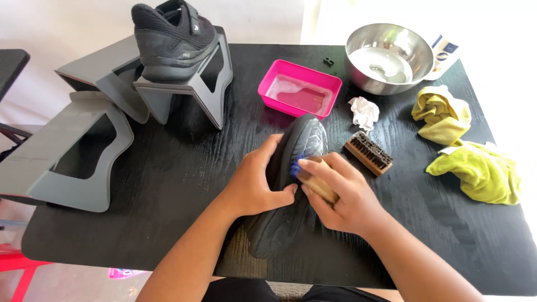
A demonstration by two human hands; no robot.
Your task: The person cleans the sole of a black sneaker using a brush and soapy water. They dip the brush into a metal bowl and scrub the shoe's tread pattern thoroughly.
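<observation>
1. Left hand (258,182) clamps the shoe (291,184), lying mid-bench (168,184).
2. Right hand (341,196) has its grip closed on a brush (314,180); suds at the toe, so scrubbing looks underway.
3. Other shoe (170,39) sits on a rack (207,78), looks untouched.

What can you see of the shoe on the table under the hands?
The dark grey shoe lies on the black table, toe pointing away, whitish suds on the toe. The left hand grips its side; the right hand presses a wooden brush with blue bristles on its upper. Its heel end is partly hidden.
</observation>
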